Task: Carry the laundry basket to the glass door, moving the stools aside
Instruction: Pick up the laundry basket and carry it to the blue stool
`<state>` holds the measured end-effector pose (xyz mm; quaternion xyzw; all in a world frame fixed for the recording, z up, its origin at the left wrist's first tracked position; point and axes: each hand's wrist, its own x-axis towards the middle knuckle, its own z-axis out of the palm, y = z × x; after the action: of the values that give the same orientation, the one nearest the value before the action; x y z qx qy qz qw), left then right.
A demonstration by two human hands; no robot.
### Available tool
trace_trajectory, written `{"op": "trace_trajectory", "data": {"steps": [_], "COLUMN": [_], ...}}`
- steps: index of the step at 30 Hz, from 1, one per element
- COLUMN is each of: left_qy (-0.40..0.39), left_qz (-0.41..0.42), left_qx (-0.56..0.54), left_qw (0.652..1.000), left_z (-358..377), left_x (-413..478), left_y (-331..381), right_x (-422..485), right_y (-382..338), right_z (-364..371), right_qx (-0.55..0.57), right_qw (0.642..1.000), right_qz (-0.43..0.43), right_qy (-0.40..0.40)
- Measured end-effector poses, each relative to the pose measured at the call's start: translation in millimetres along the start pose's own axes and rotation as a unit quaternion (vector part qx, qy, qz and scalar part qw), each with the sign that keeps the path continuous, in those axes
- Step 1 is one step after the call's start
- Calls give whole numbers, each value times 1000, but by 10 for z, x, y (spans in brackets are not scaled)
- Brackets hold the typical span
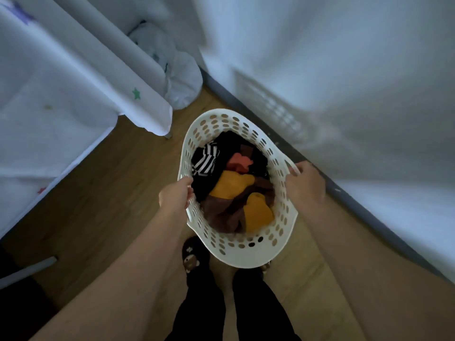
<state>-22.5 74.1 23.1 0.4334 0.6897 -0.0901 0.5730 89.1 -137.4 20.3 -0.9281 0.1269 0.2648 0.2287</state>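
White plastic, one laundry basket (242,252) (mixed clothes (236,190) inside) that I see both my left hand (175,196) and right hand (305,184) clasping by its rim.

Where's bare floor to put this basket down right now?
Bare wood floor lies left of the laundry basket, between it and the white star-print cloth. It is tight on the right against the dark baseboard, and ahead where a white bag fills the corner.
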Motion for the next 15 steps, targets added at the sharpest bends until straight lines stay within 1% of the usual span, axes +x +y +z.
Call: {"op": "trace_trajectory", "data": {"steps": [2, 6, 8, 11, 13, 15], "left_qy": [-21, -60, -91, -119, -125, -137], "left_qz": [31, 101, 125, 137, 149, 170], "left_qx": [37, 118, 161, 212, 240, 281], "left_qw": [999, 986, 975, 960, 951, 935], "left_z": [8, 44, 83, 198, 292, 404], "left_x": [-191, -595, -793, -1060, -1194, -1340], "left_y": [83, 179, 188, 142, 75, -36], "right_x": [-194, -660, -926, -1267, -1440, -1638], "right_y": [135, 453, 630, 898, 1065, 1273], "right_z": [-138, -410, -546, -705, -786, -861], "right_qx": [50, 137, 152, 161, 163, 180], "right_qw": [998, 984, 977, 965, 956, 942], "right_qz": [34, 111, 145, 178, 203, 236], "right_qy": [-14, 4, 40, 108, 133, 154]}}
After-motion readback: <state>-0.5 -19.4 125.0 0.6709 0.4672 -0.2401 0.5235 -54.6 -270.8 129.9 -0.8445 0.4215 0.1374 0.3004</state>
